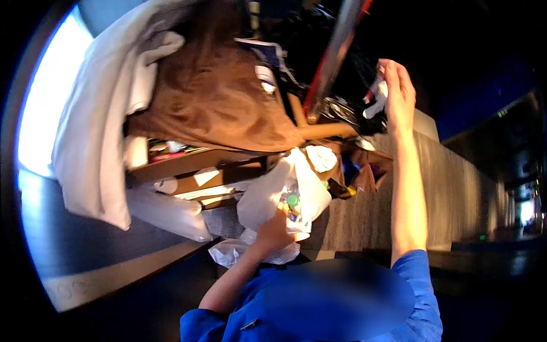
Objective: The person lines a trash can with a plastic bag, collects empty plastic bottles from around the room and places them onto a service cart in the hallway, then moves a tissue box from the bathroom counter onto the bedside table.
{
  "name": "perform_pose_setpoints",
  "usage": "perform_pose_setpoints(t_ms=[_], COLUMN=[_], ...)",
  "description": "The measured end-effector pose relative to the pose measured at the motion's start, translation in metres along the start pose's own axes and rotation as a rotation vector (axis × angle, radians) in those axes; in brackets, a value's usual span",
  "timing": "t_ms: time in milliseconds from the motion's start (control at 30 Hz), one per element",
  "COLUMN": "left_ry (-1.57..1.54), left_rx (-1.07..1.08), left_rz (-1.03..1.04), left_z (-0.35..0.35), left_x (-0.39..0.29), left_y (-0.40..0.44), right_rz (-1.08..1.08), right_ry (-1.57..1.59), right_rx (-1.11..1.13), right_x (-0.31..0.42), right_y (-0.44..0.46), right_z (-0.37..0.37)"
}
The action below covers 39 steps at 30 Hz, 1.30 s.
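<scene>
My left hand (274, 229) is closed at the mouth of a white plastic bag (259, 199), gripping its side. Inside the bag shows a green bottle cap (293, 200) among other small items I cannot make out. Raised at the upper right, my right hand (400, 91) pinches a crumpled white and reddish piece, perhaps a wrapper (376, 98). Its fingers are closed, and a black plastic bag (342, 111) lies just left of it.
A brown cloth (222, 97) and a whitish blanket (94, 137) cover a cart-like pile at the left. Below are cardboard boxes (171, 165) and a clear plastic bag (171, 216). A red and silver pole (336, 57) slants upward. Striped flooring (461, 194) runs right.
</scene>
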<state>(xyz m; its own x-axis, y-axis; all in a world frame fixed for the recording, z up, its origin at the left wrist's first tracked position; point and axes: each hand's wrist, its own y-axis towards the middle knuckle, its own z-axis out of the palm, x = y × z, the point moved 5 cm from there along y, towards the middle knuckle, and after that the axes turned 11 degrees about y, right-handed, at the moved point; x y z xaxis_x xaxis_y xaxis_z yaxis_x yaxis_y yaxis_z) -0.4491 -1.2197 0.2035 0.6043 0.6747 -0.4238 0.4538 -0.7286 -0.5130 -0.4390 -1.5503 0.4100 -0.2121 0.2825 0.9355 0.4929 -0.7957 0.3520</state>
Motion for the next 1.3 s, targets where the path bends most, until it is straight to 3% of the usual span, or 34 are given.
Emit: perform_pose_setpoints(t_ms=[33,67,133,233,267,333,367,500,567,600,633,700,767,833,867,967,1033,1100,1133,1167,1267,1300], left_ry=[-0.093,-0.162,-0.251,-0.386,-0.421,-0.413,-0.428,-0.475,-0.485,-0.601,-0.714,-0.753,-0.823,-0.888,-0.926,-0.846,-0.978,-0.904,-0.948,-0.944,-1.036,-1.022], left_rx=[0.031,-0.003,-0.275,-0.397,-0.397,-0.409,-0.432,-0.480,-0.509,-0.602,-0.702,-0.773,-0.769,-0.798,-0.783,-1.047,-1.111,-1.322,-1.336,-1.244,-1.333,-1.481], left_rz=[-0.055,-0.088,-0.024,-0.039,-0.026,-0.096,-0.139,-0.431,-0.592,-0.661,-0.727,-0.905,-1.015,-1.091,-1.129,-1.220,-1.243,-1.200,-1.241,-1.333,-1.458,-1.492], left_z=[0.001,-0.012,-0.002,0.009,0.010,0.013,0.030,0.070,0.094,0.098,0.104,0.139,0.169,0.191,0.206,0.234,0.243,0.260,0.265,0.282,0.337,0.356], left_x=[0.001,-0.010,-0.006,0.000,0.001,0.001,0.008,0.012,-0.001,-0.016,-0.028,-0.045,-0.061,-0.072,-0.079,-0.090,-0.106,-0.121,-0.131,-0.133,-0.149,-0.157], left_y=[-0.002,-0.015,-0.029,-0.049,-0.055,-0.071,-0.069,-0.098,-0.119,-0.136,-0.151,-0.168,-0.186,-0.192,-0.194,-0.192,-0.199,-0.206,-0.215,-0.219,-0.242,-0.254], right_rz=[-0.156,-0.150,-0.335,-0.785,-0.922,-1.009,-1.018,-0.901,-0.801,-0.591,-0.539,-0.331,-0.215,-0.164,-0.045,-0.061,-0.039,-0.447,-0.367,-0.458,-0.531,-0.483], right_ry=[-0.119,-0.241,-0.259,0.191,0.364,0.622,0.753,1.219,1.419,1.795,1.870,2.602,2.620,2.380,2.617,2.654,2.782,2.315,2.419,2.443,2.530,2.558], right_rx=[0.036,-0.026,-0.127,-0.214,-0.146,0.249,0.491,0.599,0.803,0.946,0.970,0.894,0.952,1.328,1.154,1.200,1.228,1.498,1.458,1.453,1.499,1.543], right_x=[-0.021,0.003,0.086,0.145,0.154,0.194,0.213,0.224,0.220,0.219,0.224,0.231,0.235,0.250,0.250,0.262,0.272,0.285,0.292,0.292,0.309,0.315], right_y=[0.022,0.014,-0.031,-0.105,-0.120,-0.131,-0.133,-0.128,-0.125,-0.125,-0.132,-0.141,-0.142,-0.153,-0.157,-0.174,-0.190,-0.206,-0.223,-0.230,-0.269,-0.286], right_z=[-0.002,0.001,-0.002,-0.055,-0.070,-0.070,-0.063,-0.041,-0.035,-0.024,-0.008,0.002,-0.001,-0.003,-0.004,-0.014,-0.016,-0.021,-0.022,-0.024,-0.033,-0.034])
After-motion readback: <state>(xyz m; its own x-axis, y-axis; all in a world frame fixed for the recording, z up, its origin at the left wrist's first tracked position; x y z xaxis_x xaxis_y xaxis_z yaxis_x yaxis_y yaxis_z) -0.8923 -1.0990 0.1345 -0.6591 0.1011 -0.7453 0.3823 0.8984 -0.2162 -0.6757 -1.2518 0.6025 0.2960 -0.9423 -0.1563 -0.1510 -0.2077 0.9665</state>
